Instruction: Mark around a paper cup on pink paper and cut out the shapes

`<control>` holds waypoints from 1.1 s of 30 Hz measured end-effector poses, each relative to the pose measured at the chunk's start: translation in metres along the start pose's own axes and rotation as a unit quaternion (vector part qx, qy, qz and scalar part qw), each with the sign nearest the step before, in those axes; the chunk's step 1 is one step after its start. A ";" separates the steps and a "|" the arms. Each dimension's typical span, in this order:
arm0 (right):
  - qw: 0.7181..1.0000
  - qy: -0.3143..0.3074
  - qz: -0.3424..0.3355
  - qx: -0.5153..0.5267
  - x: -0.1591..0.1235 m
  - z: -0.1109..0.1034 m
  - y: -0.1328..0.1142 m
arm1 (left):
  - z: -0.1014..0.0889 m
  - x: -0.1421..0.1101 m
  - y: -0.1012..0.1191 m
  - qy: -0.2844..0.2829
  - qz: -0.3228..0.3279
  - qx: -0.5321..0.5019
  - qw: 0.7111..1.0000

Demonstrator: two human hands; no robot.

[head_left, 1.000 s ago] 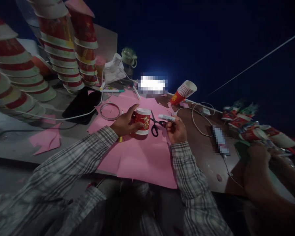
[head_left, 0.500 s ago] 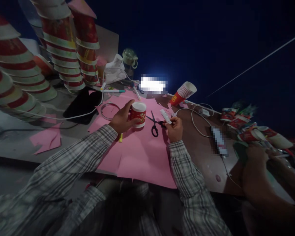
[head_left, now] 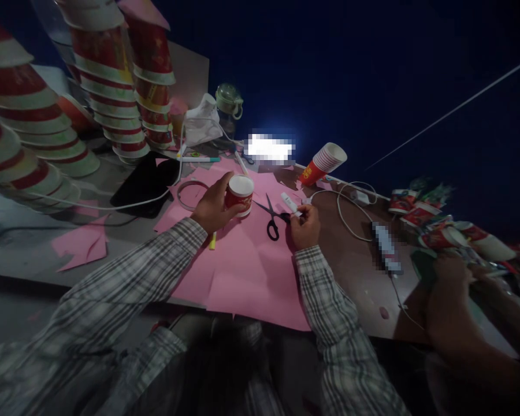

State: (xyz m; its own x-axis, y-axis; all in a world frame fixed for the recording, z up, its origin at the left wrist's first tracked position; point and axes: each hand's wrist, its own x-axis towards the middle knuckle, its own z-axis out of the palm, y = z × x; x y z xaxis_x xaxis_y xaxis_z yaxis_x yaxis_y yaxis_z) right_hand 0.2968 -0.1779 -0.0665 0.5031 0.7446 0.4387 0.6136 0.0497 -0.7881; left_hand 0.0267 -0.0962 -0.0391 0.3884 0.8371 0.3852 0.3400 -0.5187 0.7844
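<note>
My left hand [head_left: 214,207] is wrapped round a red paper cup [head_left: 239,195] with a white rim, its open top tilted slightly toward me. In my right hand [head_left: 305,226], fingers and thumb pinch a small white tube [head_left: 289,202] that points up and to the left; its kind is hard to make out. Black-handled scissors [head_left: 273,222] lie with blades apart on pink paper [head_left: 255,277], between my two hands. Behind my left hand rests a roll of tape [head_left: 184,195], partly covered. A yellow piece [head_left: 212,241] lies just below my left wrist.
Tall stacks of red-and-white paper cups [head_left: 108,81] stand at left, near a black tablet-like slab [head_left: 147,184]. Farther back are a tilted cup stack [head_left: 325,163] and a lidded jar [head_left: 229,104]. A white cable [head_left: 346,222] curls at right, where another person's arm [head_left: 450,300] rests.
My left hand has shifted the cup slightly left and up, tipping its opening toward me. My right hand has moved slightly left with the white tube.
</note>
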 end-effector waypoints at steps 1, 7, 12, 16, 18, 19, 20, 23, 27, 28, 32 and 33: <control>1.000 -0.002 -0.005 -0.016 0.001 0.000 0.001 | 0.000 0.000 -0.001 0.002 0.000 0.001 1.000; 0.995 -0.076 -0.023 -0.064 0.006 0.003 0.009 | -0.002 0.005 -0.007 0.004 -0.018 0.005 1.000; 0.993 -0.041 -0.062 -0.090 0.006 0.001 0.005 | -0.009 0.008 -0.008 0.013 -0.027 -0.011 1.000; 0.994 -0.036 -0.099 -0.029 -0.005 -0.006 -0.024 | -0.013 0.011 -0.011 0.058 -0.027 -0.028 0.998; 0.989 -0.109 -0.095 0.004 -0.018 -0.005 -0.046 | -0.016 0.013 -0.013 0.074 -0.038 -0.032 0.996; 0.986 -0.140 -0.089 0.023 -0.026 -0.002 -0.059 | -0.017 0.014 -0.014 0.086 -0.043 -0.034 0.995; 0.980 -0.181 -0.079 0.032 -0.035 0.002 -0.072 | -0.019 0.015 -0.015 0.102 -0.047 -0.039 0.993; 0.943 -0.323 -0.082 -0.003 -0.057 0.019 -0.109 | -0.025 0.018 -0.020 0.162 -0.041 -0.054 0.984; 0.897 -0.386 -0.133 -0.166 -0.067 0.047 -0.147 | -0.032 0.021 -0.027 0.213 -0.026 -0.060 0.975; 0.882 -0.398 -0.150 -0.206 -0.067 0.053 -0.153 | -0.032 0.021 -0.028 0.218 -0.026 -0.061 0.974; 0.827 -0.435 -0.180 -0.308 -0.069 0.071 -0.169 | -0.029 0.021 -0.029 0.210 -0.035 -0.067 0.975; 0.819 -0.443 -0.177 -0.319 -0.070 0.074 -0.171 | -0.028 0.021 -0.027 0.203 -0.034 -0.067 0.976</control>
State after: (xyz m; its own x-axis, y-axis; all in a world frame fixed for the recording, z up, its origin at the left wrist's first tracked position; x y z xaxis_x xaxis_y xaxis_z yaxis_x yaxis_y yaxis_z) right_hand 0.1119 -0.1891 0.0060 -0.2418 0.9632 -0.1174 0.9605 0.2204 -0.1698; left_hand 0.0012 -0.0594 -0.0386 -0.0113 0.8831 0.4690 0.2284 -0.4543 0.8611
